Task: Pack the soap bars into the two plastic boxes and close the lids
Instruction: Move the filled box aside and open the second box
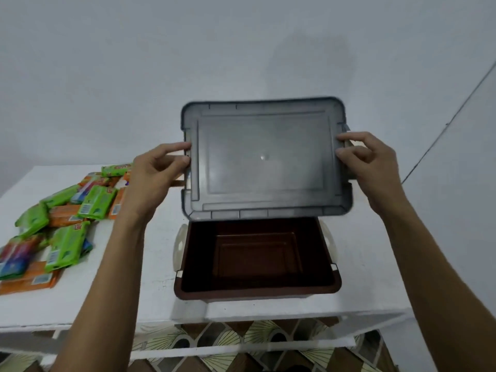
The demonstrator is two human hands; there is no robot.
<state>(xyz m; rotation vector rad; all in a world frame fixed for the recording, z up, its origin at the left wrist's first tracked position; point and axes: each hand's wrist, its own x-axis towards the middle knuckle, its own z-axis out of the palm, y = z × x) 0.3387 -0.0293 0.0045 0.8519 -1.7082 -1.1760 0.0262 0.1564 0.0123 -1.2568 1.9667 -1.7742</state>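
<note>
A grey translucent lid [264, 157] is held up in the air, tilted toward me, above an open brown plastic box [257, 289] with white side latches. My left hand [155, 173] pinches the lid's left edge and my right hand [367, 162] pinches its right edge. The box inside looks empty. Several wrapped soap bars [67, 213], green and orange, lie in a loose pile on the white table at the left. Only one box is in view.
The white table [134, 304] stands against a pale wall [134, 76]; its front edge runs just below the box. Under the table a patterned floor [241, 336] shows through a lower shelf.
</note>
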